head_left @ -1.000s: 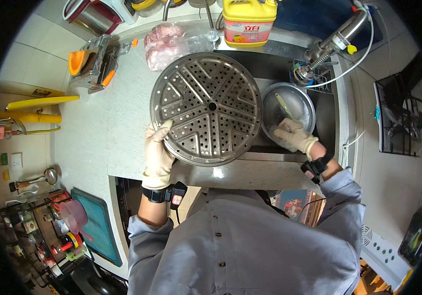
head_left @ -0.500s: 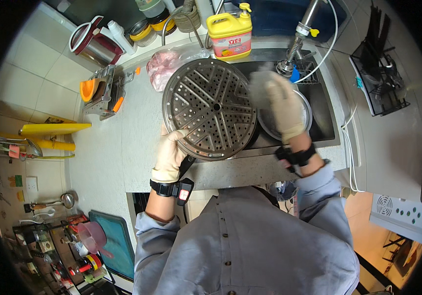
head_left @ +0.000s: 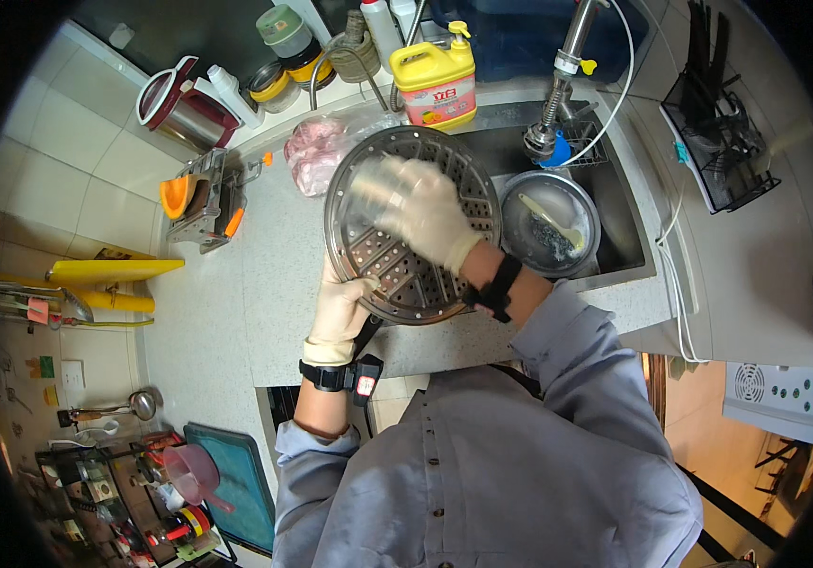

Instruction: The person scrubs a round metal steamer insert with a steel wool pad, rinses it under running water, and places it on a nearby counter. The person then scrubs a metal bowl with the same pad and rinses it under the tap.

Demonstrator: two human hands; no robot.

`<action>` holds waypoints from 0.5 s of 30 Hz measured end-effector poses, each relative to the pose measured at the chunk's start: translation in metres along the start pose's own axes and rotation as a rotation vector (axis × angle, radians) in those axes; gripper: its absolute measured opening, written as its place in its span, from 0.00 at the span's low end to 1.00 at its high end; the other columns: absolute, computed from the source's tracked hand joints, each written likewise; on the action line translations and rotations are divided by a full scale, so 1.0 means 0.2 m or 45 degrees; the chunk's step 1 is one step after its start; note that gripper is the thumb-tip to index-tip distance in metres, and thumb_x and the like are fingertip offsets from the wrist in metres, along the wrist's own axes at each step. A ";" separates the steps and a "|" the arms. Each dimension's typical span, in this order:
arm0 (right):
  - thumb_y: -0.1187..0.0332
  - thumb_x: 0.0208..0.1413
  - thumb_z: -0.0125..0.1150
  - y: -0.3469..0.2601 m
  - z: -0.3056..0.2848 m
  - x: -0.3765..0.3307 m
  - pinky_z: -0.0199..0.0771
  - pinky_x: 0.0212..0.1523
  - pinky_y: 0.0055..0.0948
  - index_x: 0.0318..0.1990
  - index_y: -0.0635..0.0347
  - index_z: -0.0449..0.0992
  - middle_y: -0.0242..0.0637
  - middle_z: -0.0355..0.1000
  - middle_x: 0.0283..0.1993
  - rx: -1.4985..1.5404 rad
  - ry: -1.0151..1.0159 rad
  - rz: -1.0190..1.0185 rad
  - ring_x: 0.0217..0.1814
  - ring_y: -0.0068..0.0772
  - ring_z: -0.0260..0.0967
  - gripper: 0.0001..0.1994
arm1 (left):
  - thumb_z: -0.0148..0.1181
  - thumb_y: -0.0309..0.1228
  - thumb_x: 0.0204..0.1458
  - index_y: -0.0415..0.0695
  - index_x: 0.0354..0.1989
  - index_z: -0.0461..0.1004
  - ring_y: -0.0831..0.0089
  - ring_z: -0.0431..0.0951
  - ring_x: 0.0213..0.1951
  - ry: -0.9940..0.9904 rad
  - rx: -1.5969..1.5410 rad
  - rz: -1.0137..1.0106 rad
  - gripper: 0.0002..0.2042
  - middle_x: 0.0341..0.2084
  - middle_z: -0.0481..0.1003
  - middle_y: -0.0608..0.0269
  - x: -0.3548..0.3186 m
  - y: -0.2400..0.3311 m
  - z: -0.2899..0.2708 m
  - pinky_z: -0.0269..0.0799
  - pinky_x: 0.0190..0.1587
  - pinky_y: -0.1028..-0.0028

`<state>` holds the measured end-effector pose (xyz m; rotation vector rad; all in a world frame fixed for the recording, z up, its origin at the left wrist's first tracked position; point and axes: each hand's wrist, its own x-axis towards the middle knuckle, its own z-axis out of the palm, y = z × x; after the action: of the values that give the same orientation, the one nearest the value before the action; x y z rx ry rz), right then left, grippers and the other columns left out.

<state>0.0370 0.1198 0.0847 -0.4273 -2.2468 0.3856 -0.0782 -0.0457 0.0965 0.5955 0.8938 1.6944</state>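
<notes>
A round perforated metal steamer tray (head_left: 454, 275) is tilted up over the counter's front, beside the sink. My gloved left hand (head_left: 338, 308) grips its lower left rim, thumb on the upper face. Across the tray's upper part lies my gloved right hand (head_left: 425, 213), closed around a greyish scouring pad (head_left: 368, 194) that is smeared by motion and pressed to the tray. In the sink (head_left: 624, 222) at right, a metal basin (head_left: 591, 204) holds sudsy water and a pale-handled brush or spoon (head_left: 553, 222).
A yellow detergent jug (head_left: 435, 90) and bagged pinkish meat (head_left: 316, 156) stand behind the tray. The faucet (head_left: 548, 123) hangs over the sink. To the left are a metal slicer (head_left: 203, 204) with an orange wedge, a maroon kettle (head_left: 184, 109) and a yellow board (head_left: 113, 272).
My right hand has swung left from over the sink onto the tray with the scouring pad, uncovering the basin. My left hand keeps its grip; the tray has shifted slightly toward me.
</notes>
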 end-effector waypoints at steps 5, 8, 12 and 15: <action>0.60 0.50 0.58 -0.02 -0.14 0.13 0.65 0.51 0.42 0.59 0.41 0.69 0.46 0.68 0.52 -0.023 0.207 0.524 0.52 0.50 0.62 0.24 | 0.46 0.05 0.37 0.45 0.61 0.61 0.67 0.76 0.46 0.043 0.078 -0.012 0.37 0.49 0.72 0.57 -0.06 -0.03 0.06 0.75 0.46 0.71; 0.60 0.49 0.58 -0.34 -0.13 0.01 0.64 0.49 0.46 0.61 0.37 0.68 0.44 0.66 0.53 -0.105 -0.063 0.102 0.52 0.49 0.63 0.27 | 0.48 0.05 0.40 0.47 0.62 0.58 0.70 0.76 0.43 0.064 0.074 -0.087 0.37 0.47 0.70 0.60 -0.01 -0.06 0.05 0.75 0.41 0.74; 0.56 0.54 0.56 -0.31 -0.18 0.07 0.61 0.52 0.49 0.62 0.33 0.65 0.42 0.65 0.57 -0.071 -0.166 0.054 0.55 0.50 0.62 0.25 | 0.47 0.04 0.39 0.43 0.61 0.58 0.68 0.76 0.44 0.072 0.192 -0.053 0.36 0.49 0.71 0.57 -0.02 -0.03 0.05 0.75 0.45 0.70; 0.55 0.54 0.57 -0.01 -0.20 0.20 0.66 0.49 0.44 0.57 0.36 0.71 0.44 0.70 0.50 -0.031 0.198 0.255 0.50 0.49 0.66 0.21 | 0.47 0.07 0.35 0.41 0.59 0.61 0.64 0.76 0.46 0.121 0.178 0.025 0.35 0.48 0.71 0.55 -0.08 0.01 0.09 0.76 0.46 0.68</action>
<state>0.0426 0.1403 0.1366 -0.6752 -2.0663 0.4134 -0.0612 -0.0565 0.1095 0.6224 1.0844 1.6988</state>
